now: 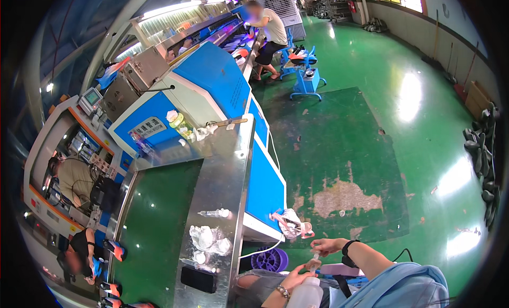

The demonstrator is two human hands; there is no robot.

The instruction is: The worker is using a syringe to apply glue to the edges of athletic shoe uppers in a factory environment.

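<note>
My left hand (295, 279), with a bracelet at the wrist, grips a white plastic squeeze bottle (308, 296) near its neck, low in the picture over my lap. Just above it, my right hand (326, 246), with a black watch on the wrist, pinches a small clear piece (315, 258) right over the bottle's top. Whether that piece is a cap or a nozzle is too small to tell. Both hands are to the right of the steel shelf.
A steel shelf (225, 165) carries crumpled plastic bags (209, 239), a small bottle (217, 213) and a black phone (199, 279). Beside it runs a green conveyor belt (154, 223) into a blue machine (212, 80). A purple basket (270, 259) sits below. Other people work at the left (74, 180) and far end (270, 32).
</note>
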